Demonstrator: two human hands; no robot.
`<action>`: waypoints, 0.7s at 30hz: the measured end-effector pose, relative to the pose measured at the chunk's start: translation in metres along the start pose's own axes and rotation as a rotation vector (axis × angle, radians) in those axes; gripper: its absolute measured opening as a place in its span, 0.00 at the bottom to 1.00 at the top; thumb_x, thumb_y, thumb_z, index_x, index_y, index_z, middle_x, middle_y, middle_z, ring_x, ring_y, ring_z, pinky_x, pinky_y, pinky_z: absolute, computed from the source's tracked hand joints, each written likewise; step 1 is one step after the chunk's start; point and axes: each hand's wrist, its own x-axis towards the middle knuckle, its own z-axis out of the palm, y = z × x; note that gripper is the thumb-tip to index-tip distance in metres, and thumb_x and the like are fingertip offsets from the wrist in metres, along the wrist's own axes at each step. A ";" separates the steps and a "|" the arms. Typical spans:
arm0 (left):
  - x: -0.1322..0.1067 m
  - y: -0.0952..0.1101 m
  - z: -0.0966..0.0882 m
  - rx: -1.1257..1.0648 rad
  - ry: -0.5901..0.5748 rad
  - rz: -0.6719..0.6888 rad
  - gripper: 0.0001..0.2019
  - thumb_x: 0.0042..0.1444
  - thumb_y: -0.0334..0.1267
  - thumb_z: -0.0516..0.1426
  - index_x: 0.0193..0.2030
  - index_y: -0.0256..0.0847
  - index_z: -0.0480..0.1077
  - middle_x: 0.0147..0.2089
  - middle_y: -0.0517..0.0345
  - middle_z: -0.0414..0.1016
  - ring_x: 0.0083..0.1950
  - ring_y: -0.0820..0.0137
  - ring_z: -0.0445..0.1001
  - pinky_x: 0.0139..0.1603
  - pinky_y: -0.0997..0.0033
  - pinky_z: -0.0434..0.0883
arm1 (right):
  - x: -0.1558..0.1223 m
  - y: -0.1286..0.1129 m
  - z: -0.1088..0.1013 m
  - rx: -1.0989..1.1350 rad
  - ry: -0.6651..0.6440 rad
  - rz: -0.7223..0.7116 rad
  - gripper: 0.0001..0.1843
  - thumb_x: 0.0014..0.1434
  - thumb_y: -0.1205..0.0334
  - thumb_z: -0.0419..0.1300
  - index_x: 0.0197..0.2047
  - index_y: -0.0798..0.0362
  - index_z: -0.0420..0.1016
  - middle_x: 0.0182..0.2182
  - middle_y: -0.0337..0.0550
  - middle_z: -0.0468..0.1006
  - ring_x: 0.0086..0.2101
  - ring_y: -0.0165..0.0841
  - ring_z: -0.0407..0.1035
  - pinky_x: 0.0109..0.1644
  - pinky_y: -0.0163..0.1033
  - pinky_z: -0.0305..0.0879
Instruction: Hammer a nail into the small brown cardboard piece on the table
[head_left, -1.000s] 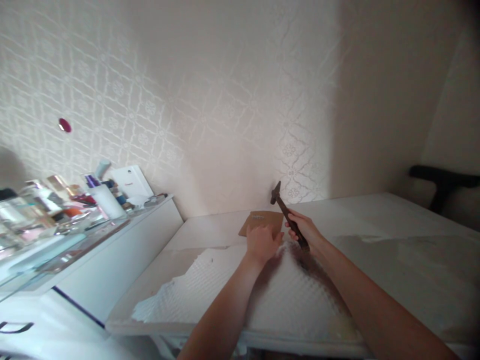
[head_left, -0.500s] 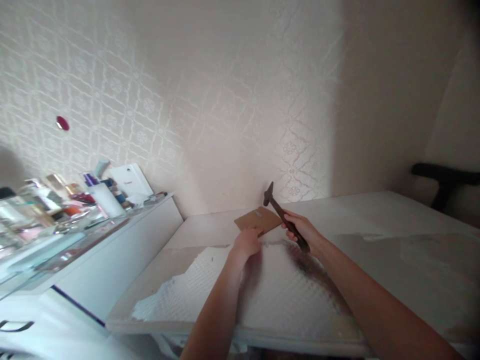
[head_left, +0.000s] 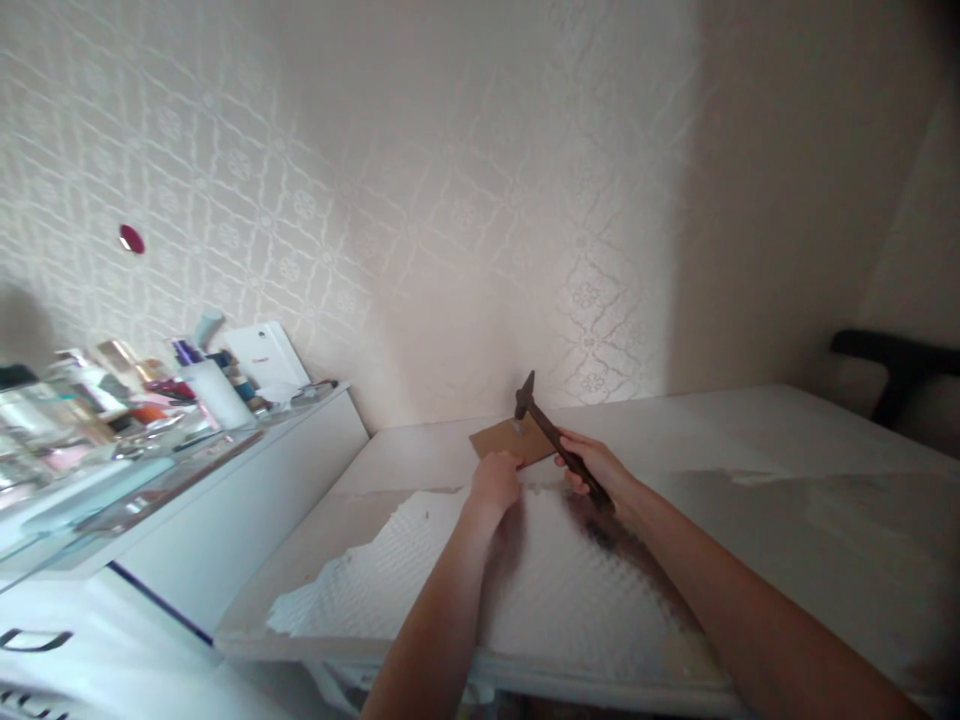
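Observation:
My right hand (head_left: 592,468) is closed round the handle of a small dark hammer (head_left: 551,435). The hammer's head points down at the top of a brown board (head_left: 510,443) lying on the white table (head_left: 750,440) near the wall. My left hand (head_left: 493,482) grips the near edge of that board with curled fingers. Something small and metallic sits on the board under the hammer head, too small to name. Both forearms reach over a white textured mat (head_left: 525,580) on the table.
A white cabinet (head_left: 225,500) at the left carries several bottles and jars (head_left: 112,390) and a white tablet-like box (head_left: 264,355). A patterned wall stands behind. A dark chair arm (head_left: 892,355) shows at the far right.
My left hand slid off the top of the board to its near edge. The hammer head came down and left toward the board. The board turned slightly.

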 end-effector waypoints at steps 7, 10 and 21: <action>0.000 0.001 -0.001 0.012 0.001 0.005 0.18 0.52 0.25 0.51 0.49 0.42 0.69 0.46 0.52 0.72 0.48 0.65 0.69 0.49 0.69 0.66 | 0.004 0.003 -0.002 0.072 -0.055 0.013 0.20 0.59 0.66 0.48 0.56 0.53 0.59 0.17 0.32 0.63 0.10 0.20 0.52 0.10 0.25 0.43; 0.000 0.001 -0.001 0.013 0.004 0.007 0.19 0.52 0.25 0.50 0.48 0.43 0.69 0.47 0.52 0.72 0.49 0.65 0.69 0.49 0.69 0.65 | 0.004 0.002 -0.004 0.087 -0.055 0.006 0.20 0.59 0.65 0.48 0.56 0.52 0.59 0.17 0.32 0.63 0.10 0.19 0.52 0.10 0.24 0.43; -0.001 0.001 -0.001 0.012 -0.008 -0.006 0.19 0.51 0.25 0.51 0.49 0.44 0.68 0.47 0.54 0.71 0.49 0.66 0.69 0.49 0.70 0.65 | 0.005 0.005 -0.003 0.090 -0.042 0.006 0.22 0.59 0.66 0.47 0.58 0.52 0.57 0.18 0.33 0.63 0.10 0.20 0.53 0.10 0.25 0.43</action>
